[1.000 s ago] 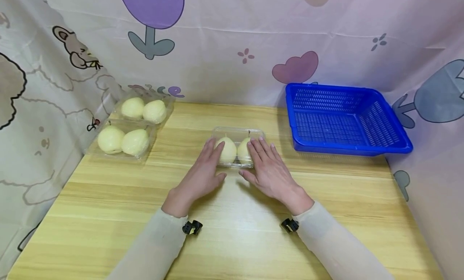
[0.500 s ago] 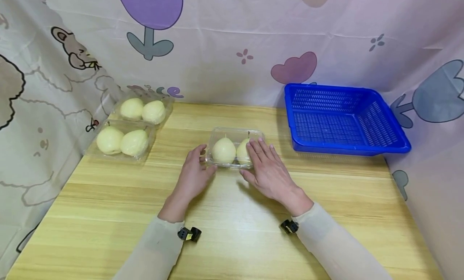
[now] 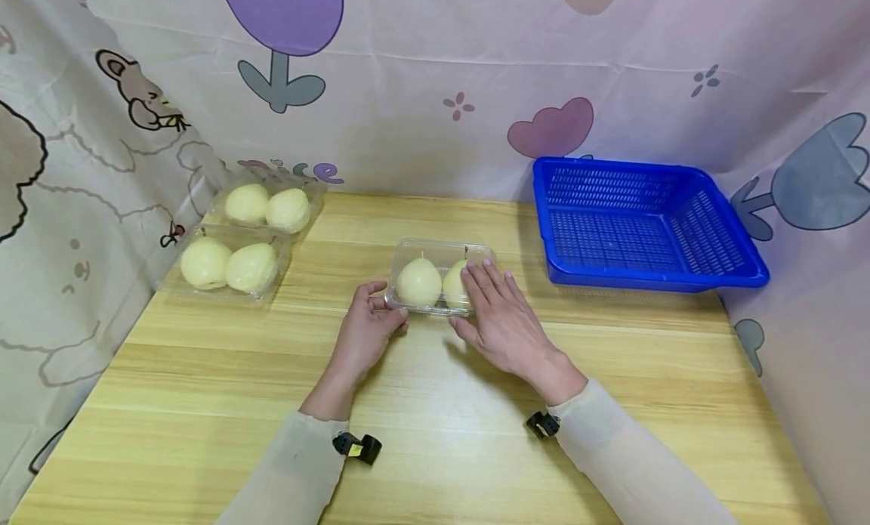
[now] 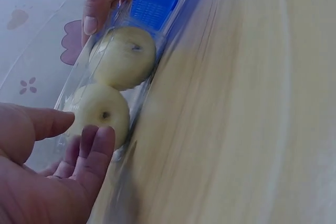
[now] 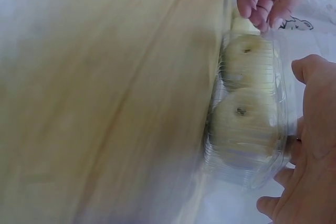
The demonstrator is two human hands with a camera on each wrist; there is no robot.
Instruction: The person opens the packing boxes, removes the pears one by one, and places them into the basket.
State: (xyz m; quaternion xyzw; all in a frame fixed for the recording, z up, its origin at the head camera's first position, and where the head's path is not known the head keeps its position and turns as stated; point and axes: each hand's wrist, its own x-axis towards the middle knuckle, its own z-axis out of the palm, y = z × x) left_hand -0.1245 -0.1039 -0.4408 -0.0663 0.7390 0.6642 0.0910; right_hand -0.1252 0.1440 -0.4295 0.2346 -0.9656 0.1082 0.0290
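A clear plastic clamshell box (image 3: 445, 251) with two pale yellow pears (image 3: 419, 283) lies mid-table, its lid down over them. My left hand (image 3: 365, 328) is at the box's near left corner, thumb on the front side and bent fingers at the left end, pinching the rim. In the left wrist view the thumb and fingertips (image 4: 106, 136) stand close by the end of the box. My right hand (image 3: 506, 321) rests on the right part of the lid with its fingers straight, partly hiding the right pear (image 3: 454, 287). The right thumb points toward the front edge.
Two more clear boxes with pears (image 3: 251, 268) (image 3: 288, 209) stand at the table's back left, one behind the other. A blue plastic basket (image 3: 652, 277) sits at the back right. Patterned cloth (image 3: 421, 132) hangs behind and on both sides of the wooden table (image 3: 435, 449).
My left hand has come off the lid's top and moved left and down to the near left corner, its fingers bending there. The right hand and the box have stayed in place.
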